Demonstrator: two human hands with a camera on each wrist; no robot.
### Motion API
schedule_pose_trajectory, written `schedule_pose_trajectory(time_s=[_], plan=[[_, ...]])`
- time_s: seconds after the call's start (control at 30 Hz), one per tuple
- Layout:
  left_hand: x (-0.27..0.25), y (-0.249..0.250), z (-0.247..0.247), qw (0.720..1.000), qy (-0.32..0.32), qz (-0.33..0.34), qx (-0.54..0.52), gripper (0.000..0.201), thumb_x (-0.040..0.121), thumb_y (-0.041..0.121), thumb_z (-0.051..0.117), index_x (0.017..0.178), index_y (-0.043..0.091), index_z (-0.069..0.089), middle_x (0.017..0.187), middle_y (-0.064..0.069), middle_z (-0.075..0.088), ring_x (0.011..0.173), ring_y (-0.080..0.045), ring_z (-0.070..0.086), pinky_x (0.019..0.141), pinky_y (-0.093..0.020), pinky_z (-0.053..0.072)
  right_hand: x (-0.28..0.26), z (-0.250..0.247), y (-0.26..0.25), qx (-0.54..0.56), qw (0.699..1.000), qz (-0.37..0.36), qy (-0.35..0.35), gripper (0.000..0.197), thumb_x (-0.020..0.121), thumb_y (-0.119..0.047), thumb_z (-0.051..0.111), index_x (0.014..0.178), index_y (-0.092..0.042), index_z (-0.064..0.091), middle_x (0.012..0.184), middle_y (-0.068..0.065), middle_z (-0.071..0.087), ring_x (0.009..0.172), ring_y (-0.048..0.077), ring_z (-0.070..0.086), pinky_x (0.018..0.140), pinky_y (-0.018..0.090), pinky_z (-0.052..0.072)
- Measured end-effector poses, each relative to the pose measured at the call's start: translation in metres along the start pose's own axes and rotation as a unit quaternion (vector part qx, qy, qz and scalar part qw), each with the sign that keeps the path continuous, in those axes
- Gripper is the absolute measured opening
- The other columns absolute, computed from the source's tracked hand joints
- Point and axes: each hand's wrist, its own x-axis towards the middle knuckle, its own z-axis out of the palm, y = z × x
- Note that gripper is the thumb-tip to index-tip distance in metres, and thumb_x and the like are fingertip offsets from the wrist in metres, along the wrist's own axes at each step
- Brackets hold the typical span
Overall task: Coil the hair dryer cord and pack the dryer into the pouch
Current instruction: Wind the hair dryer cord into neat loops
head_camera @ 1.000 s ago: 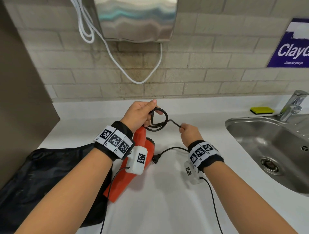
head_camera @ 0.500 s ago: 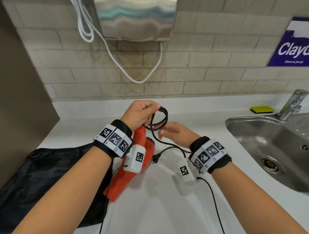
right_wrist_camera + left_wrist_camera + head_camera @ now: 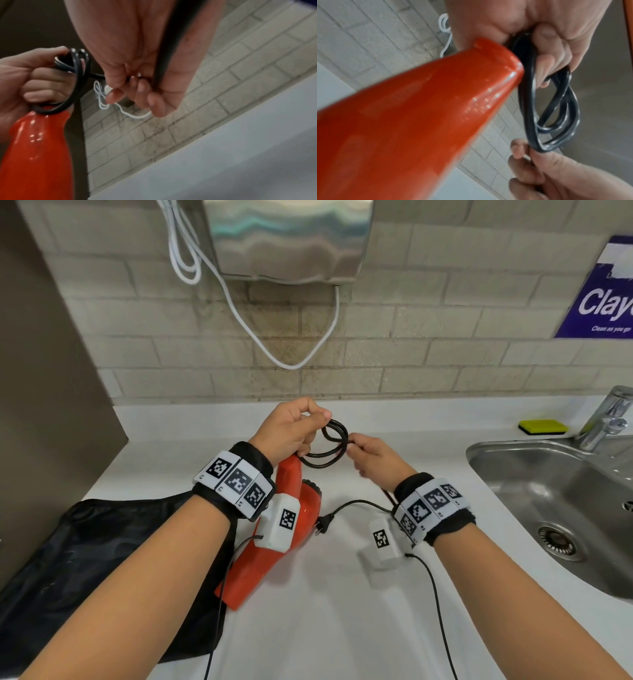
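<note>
Nearest, left of the orange hair dryer and partly under its barrel: one black fabric pouch, limp and flat on the white counter, likely to need its mouth spread before anything goes in. One hair dryer, glossy hard plastic, probably light but smooth enough to slip; barrel end resting low by the pouch, handle tilted up and away. Just right of the dryer's body: one two-pin plug lying on the counter, with a slack run of black cord curving from it toward the right wrist. Beyond the handle tip: left hand curled round the handle end and the gathered loops together, clamped on both. Roughly three loops visible in the left wrist view (overlap makes an exact count uncertain). Rubbery, springy cord, judged prone to uncoil if released, so best held where the loops cross. Right of the loops: right hand, thumb and fingers pinched on the far side of the coil, the free length passing under the palm. Further right of the dryer: one steel sink, one tap, one yellow-green sponge. Behind the dryer, on the brick wall: one steel hand dryer with a looped white cable, one purple sign.
</note>
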Motion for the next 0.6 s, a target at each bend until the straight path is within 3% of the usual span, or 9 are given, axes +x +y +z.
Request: schedule_pose_trajectory(time_s=[0.1, 0.23, 0.43, 0.6], plan=[[0.001, 0.001, 0.000, 1.000, -0.015, -0.005, 0.012, 0.023, 0.092, 0.011, 0.049, 0.069, 0.012, 0.046, 0.037, 0.014, 0.031, 0.034, -0.002, 0.023, 0.037, -0.015, 0.025, 0.004, -0.014, -0.013, -0.036, 0.994, -0.039, 0.092, 0.032, 0.093, -0.006, 0.041, 0.069, -0.025, 0.051, 0.064, -0.010, 0.045, 0.058, -0.003, 0.042, 0.061, 0.016, 0.032], [0.000, 0.002, 0.005, 0.997, -0.054, 0.010, 0.060, 0.024, 0.092, 0.014, 0.050, 0.068, 0.013, 0.048, 0.038, 0.012, 0.032, 0.036, -0.003, 0.023, 0.041, -0.019, 0.023, 0.003, -0.021, -0.037, -0.074, 0.974, -0.075, 0.202, 0.017, 0.091, -0.006, 0.044, 0.077, -0.013, 0.051, 0.063, -0.007, 0.046, 0.061, 0.004, 0.042, 0.056, 0.008, 0.034], [-0.001, -0.001, 0.010, 0.993, -0.055, 0.031, 0.096, 0.020, 0.092, 0.013, 0.050, 0.072, 0.017, 0.052, 0.037, 0.011, 0.033, 0.036, -0.004, 0.024, 0.041, -0.022, 0.021, -0.004, -0.010, -0.057, -0.115, 0.957, -0.127, 0.235, 0.018, 0.092, -0.004, 0.041, 0.076, -0.011, 0.048, 0.058, -0.007, 0.043, 0.054, 0.005, 0.039, 0.051, 0.010, 0.035], [-0.002, -0.003, 0.011, 0.989, -0.056, 0.055, 0.128, 0.024, 0.095, 0.012, 0.043, 0.094, 0.031, 0.057, 0.038, 0.013, 0.034, 0.036, -0.002, 0.027, 0.039, -0.017, 0.025, -0.009, -0.003, -0.064, -0.110, 0.951, -0.170, 0.233, 0.017, 0.090, -0.003, 0.042, 0.077, -0.003, 0.053, 0.060, -0.003, 0.044, 0.056, 0.007, 0.040, 0.052, 0.015, 0.033]])
